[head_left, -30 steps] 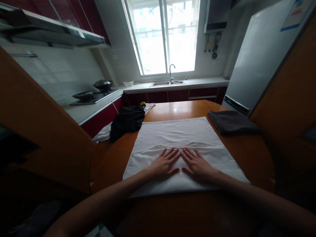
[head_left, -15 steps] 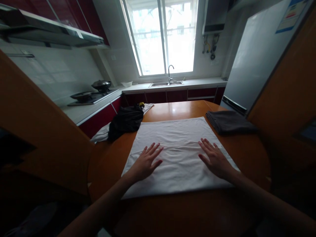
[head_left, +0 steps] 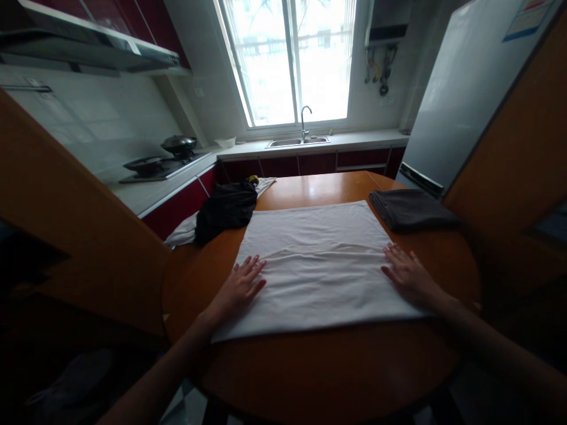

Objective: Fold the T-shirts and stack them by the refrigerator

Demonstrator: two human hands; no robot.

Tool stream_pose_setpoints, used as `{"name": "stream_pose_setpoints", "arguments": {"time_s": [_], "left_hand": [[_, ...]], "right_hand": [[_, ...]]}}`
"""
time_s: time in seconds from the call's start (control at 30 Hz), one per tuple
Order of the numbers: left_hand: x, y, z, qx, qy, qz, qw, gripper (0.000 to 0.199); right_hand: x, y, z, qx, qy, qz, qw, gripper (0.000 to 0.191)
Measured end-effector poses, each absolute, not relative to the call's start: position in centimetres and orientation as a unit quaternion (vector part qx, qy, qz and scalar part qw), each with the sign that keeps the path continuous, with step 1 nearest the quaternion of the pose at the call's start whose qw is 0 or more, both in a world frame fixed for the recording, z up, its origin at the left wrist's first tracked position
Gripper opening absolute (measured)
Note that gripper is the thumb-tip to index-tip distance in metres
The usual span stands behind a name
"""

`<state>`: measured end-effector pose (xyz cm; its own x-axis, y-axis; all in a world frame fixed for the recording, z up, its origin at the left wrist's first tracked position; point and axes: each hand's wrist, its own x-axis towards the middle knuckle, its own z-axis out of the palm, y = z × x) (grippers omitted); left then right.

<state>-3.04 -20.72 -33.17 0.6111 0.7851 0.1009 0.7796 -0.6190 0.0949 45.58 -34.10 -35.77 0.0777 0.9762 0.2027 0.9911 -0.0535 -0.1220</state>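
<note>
While at opposite edges of one white cloth, two hands, grips loose.

White cloth — left hand and right hand rest at opposite sides.

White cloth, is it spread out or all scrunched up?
Spread out, with some wrinkles: the cloth lies wide across the table, its far corners well apart.

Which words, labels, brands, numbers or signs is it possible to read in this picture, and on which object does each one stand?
No text can be read.
Color-striped label on the refrigerator: too small and blurred, and cut off by the picture's top edge.
White cloth: no lettering shows.
</note>
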Motion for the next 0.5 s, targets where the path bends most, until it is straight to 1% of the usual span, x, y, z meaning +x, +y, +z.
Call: {"name": "stream_pose_setpoints", "arguments": {"time_s": [0.07,0.13,0.27,0.4,0.5], "left_hand": [[-2.6,-21.7,-32.7,0.902,0.424,0.080,0.019,0.064],[-2.1,-23.0,-32.4,0.912,0.402,0.076,0.021,0.063],[-1.8,-25.3,-32.7,0.925,0.378,0.029,0.030,0.061],[-2.4,-25.9,-33.1,0.923,0.382,0.019,0.032,0.062],[-1.8,-25.2,-32.5,0.927,0.372,0.022,0.045,0.066]], "right_hand": [[44.9,-34.8,-35.3,-0.715,-0.682,-0.074,0.134,0.064],[43.7,-35.6,-35.0,-0.690,-0.703,-0.087,0.146,0.063],[42.4,-37.6,-35.5,-0.636,-0.761,-0.037,0.123,0.063],[43.1,-38.8,-36.3,-0.658,-0.747,-0.013,0.097,0.065],[42.7,-38.1,-35.6,-0.670,-0.737,-0.006,0.088,0.068]]}}
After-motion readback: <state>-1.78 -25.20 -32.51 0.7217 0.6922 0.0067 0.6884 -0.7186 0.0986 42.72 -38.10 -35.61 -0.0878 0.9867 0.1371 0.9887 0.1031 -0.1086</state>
